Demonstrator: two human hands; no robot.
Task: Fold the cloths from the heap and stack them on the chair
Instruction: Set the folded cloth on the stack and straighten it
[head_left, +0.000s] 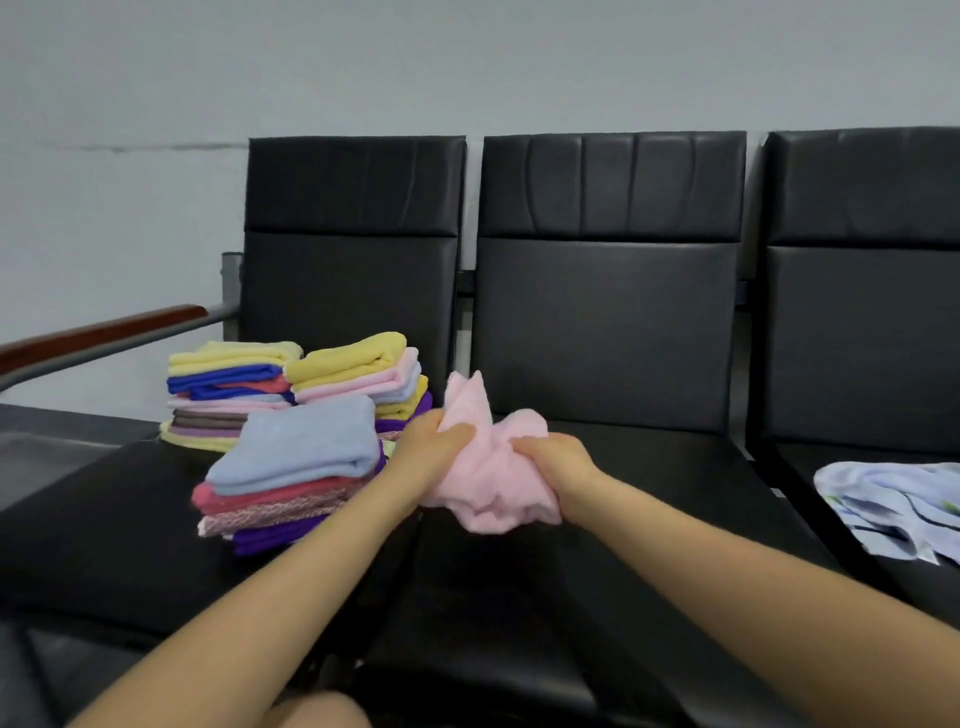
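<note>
Pink cloth (488, 462), folded stacks (296, 415) left

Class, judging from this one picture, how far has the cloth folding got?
Done: three stacks of folded cloths sit on the left chair. In hand: the left hand and right hand grip a crumpled pink cloth, not yet folded. Left: a pale unfolded cloth lies on the right chair.

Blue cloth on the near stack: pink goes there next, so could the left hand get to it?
Probably yes. The left hand grips the pink cloth right beside the blue cloth, with nothing between.
</note>
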